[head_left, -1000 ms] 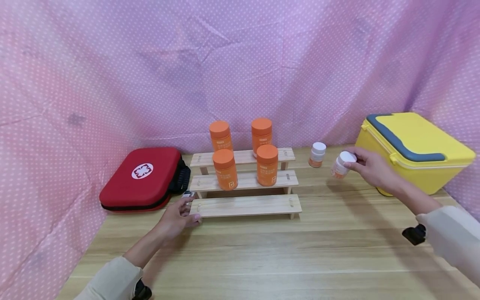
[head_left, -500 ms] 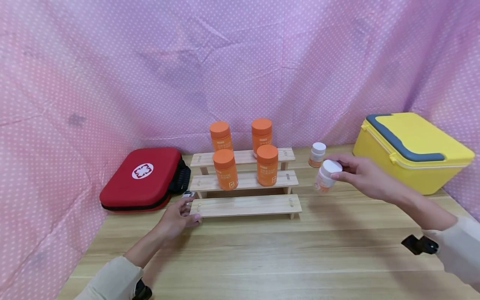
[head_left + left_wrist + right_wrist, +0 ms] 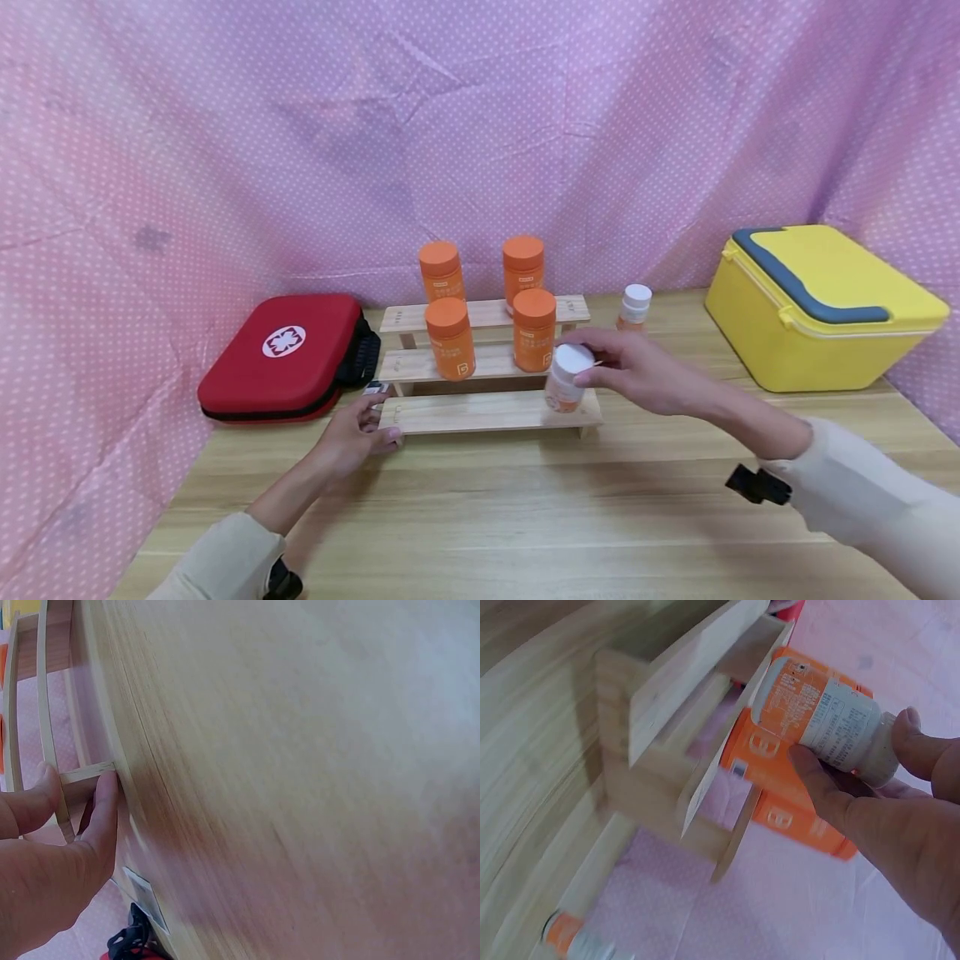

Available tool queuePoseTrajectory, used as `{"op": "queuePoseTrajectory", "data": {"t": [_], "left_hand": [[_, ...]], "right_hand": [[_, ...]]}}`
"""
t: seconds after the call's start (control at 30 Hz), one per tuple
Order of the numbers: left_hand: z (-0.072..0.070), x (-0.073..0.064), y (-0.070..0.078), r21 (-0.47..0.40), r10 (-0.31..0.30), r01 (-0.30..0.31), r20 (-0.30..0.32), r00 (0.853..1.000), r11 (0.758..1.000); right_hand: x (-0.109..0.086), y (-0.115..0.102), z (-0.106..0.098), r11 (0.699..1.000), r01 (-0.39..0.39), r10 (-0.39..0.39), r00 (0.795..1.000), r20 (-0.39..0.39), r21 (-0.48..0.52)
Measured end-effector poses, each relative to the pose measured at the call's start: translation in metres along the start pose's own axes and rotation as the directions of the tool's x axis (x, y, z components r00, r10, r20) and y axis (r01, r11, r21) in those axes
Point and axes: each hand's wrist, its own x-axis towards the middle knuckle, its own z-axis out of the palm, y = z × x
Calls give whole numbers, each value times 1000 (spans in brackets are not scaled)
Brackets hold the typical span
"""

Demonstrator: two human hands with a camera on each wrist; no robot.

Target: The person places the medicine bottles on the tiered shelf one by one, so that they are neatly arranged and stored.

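My right hand point(image 3: 645, 373) grips a small white pill bottle point(image 3: 567, 385) with an orange label by its cap end. In the head view the bottle overlaps the right end of the lowest step of a three-step wooden display rack point(image 3: 472, 414). The right wrist view shows the bottle's printed label point(image 3: 821, 709), with the bottle's base off the step boards. At the rack's left end, my left hand point(image 3: 348, 442) pinches the lowest step's end between thumb and fingers point(image 3: 106, 802). Orange jars point(image 3: 452, 342) stand in pairs on the middle and top steps.
Another white pill bottle point(image 3: 635, 305) stands right of the rack, partly behind my right hand. A yellow box point(image 3: 810, 350) with a grey handle is at the right. A red first-aid case point(image 3: 281, 358) lies at the left. Pink dotted cloth point(image 3: 480, 142) hangs behind the table.
My right hand has carried the pill bottle leftward, from beside the yellow box to over the lowest step's right end. My left hand has stayed on the rack.
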Motion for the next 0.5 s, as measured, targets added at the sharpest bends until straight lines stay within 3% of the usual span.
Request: {"op": "queuePoseTrajectory", "data": {"t": [0.3, 0.5], "left_hand": [[0, 0, 0, 25, 14, -14, -6, 1000, 1000], [0, 0, 0, 41, 11, -11, -3, 1000, 999]], "right_hand": [[44, -18, 52, 993, 96, -98, 995, 30, 61], [68, -26, 77, 997, 61, -63, 996, 56, 41]]}}
